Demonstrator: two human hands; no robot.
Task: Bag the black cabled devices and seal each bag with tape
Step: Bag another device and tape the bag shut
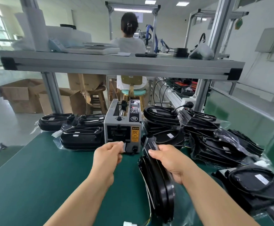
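Green matting covers the worktable (43,176), seen from the single head view. Grey tape dispenser (122,126) stands upright at table centre, yellow caution label on its front right, black knob at lower right. Left hand (107,158) reaches to the dispenser's front outlet, fingers curled narrow with thumb and forefinger pinched together at the slot; a strip of tape between them is too small and blurred to confirm. Right hand (167,162) grips the upper edge of a black cabled device in a clear bag (157,185), fingers wrapped round it, thumb on top. This bagged device stands on edge, tilted, its lower end on the mat just right of centre; the bag mouth points up toward the dispenser. A white connector (129,223) with coloured wires shows at the bottom edge below it. Left of the dispenser: three bagged devices (82,137) lying flat, touching one another. Right of the dispenser: a larger heap of black devices (203,132), overlapping and stacked, some in glossy bags. One more device (255,183) lies flat at the near right edge. Beyond an aluminium shelf (120,66), a seated person (129,36) faces away. Cardboard boxes (22,95) sit on the floor at left.
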